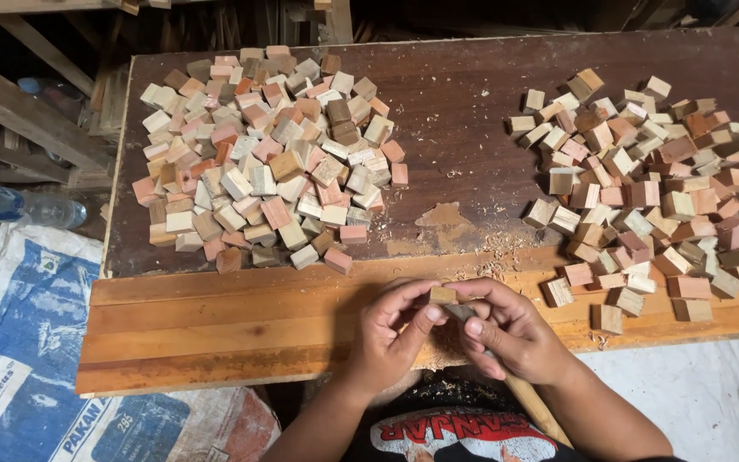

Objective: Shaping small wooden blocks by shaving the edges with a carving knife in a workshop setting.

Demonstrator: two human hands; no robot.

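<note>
My left hand pinches a small wooden block between thumb and fingers, just above the near edge of the plank. My right hand grips a tool with a wooden handle that runs down toward my body; its short blade touches the underside of the block. Both hands meet at the middle of the near edge.
A big heap of small wood blocks lies at the left of the dark worktable, another heap at the right. Shavings lie between them. An orange plank forms the near edge. A plastic bottle and printed sack lie at left.
</note>
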